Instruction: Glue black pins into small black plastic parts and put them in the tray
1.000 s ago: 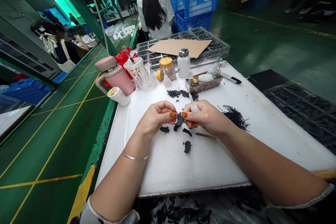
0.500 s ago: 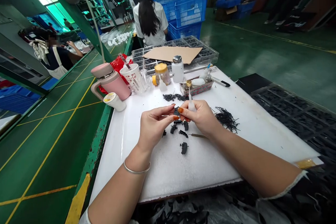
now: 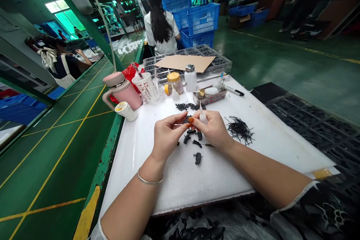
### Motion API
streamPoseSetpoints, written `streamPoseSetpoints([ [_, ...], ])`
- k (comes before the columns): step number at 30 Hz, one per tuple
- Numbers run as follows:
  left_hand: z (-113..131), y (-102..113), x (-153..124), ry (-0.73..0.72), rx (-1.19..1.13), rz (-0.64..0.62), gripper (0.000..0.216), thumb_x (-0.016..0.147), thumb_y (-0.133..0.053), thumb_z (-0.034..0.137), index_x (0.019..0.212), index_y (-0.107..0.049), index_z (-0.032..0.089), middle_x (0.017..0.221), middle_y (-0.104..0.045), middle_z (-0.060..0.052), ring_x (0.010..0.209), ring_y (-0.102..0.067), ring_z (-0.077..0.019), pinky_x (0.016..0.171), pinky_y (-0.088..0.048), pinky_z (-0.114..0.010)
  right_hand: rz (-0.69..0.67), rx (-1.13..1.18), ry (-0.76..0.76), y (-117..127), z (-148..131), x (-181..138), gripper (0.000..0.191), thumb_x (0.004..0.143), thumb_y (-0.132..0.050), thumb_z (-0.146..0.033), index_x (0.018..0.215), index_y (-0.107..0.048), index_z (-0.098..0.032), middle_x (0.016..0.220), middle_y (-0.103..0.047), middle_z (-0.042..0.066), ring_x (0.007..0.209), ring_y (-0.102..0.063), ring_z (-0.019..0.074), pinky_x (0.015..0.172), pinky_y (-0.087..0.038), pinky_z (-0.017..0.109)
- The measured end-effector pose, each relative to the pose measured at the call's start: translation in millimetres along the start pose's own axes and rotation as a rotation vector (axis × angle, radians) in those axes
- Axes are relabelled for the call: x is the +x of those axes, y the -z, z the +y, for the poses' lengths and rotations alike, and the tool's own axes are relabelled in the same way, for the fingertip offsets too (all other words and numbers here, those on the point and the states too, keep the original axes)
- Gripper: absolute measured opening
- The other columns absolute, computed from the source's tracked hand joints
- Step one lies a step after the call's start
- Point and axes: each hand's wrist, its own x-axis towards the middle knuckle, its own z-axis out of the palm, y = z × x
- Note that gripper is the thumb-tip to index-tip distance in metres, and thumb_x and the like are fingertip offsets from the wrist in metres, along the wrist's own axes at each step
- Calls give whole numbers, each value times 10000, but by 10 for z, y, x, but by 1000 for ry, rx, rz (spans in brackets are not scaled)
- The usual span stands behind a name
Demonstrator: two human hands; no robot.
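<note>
Between the fingertips of my left hand (image 3: 168, 131) is a small black plastic part (image 3: 186, 119), partly hidden by the fingers. My right hand (image 3: 213, 125) holds a small white squeeze bottle (image 3: 203, 116) with its narrow nozzle pointing up, while its thumb and forefinger touch the same black part. Below the hands, several similar black parts lie on the white work surface (image 3: 168, 191); one curved black part (image 3: 198, 158) lies apart, nearer to me. A thin tool (image 3: 208, 145) lies partly under my right hand.
A pile of thin black pins (image 3: 240, 129) lies to the right, tiny black pieces (image 3: 187, 106) beyond my hands. Further back stand a pink mug (image 3: 126, 95), a white cup (image 3: 144, 86), a white-capped bottle (image 3: 190, 78) and a small box (image 3: 209, 97). A green conveyor (image 3: 64, 150) runs along the left.
The camera view has shifted slightly. The squeeze bottle in my right hand sits a little lower and further left, and both hands stay together at the black part.
</note>
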Motion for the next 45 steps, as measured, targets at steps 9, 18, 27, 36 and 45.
streamPoseSetpoints([
  [9, 2, 406, 227, 74, 327, -87, 376, 693, -751, 322, 1031, -712, 160, 963, -695, -87, 872, -625, -181, 736, -510, -243, 124, -202, -91, 502, 179, 276, 402, 761, -653, -542, 707, -637, -144, 646, -624, 32, 616, -532, 146, 603, -396, 266],
  [18, -160, 649, 308, 286, 698, -561, 312, 683, -653, 199, 985, -729, 186, 810, -673, -42, 627, -573, -129, 574, -444, -229, 98, -525, -176, 571, 494, 387, 133, 695, -663, -282, 720, -711, -160, 722, -701, 27, 742, -616, 186, 708, -424, 289],
  [27, -232, 579, 316, 362, 366, -660, 407, 714, -651, 183, 1117, -662, 126, 880, -681, -83, 697, -620, -142, 627, -516, -240, 458, -551, -18, 763, 12, -25, 338, 640, -767, -295, 944, -702, -161, 935, -722, 65, 886, -668, 223, 795, -512, 344],
  [36, -252, 644, 353, 192, 505, -327, 286, 723, -617, 190, 993, -709, 172, 836, -704, -62, 716, -651, -164, 590, -505, -233, -202, -978, 46, -382, 68, -408, 961, 680, -660, -681, 1427, -408, -130, 1430, -443, 209, 1314, -403, 383, 1053, -344, 531],
  [45, -322, 674, 407, 133, 400, -192, 317, 682, -608, 244, 971, -702, 155, 869, -706, -67, 757, -662, -174, 627, -527, -248, -308, -1255, 177, -654, 134, -347, 475, 869, -544, -535, 1209, -578, -206, 1322, -521, 141, 1160, -474, 311, 924, -378, 464],
])
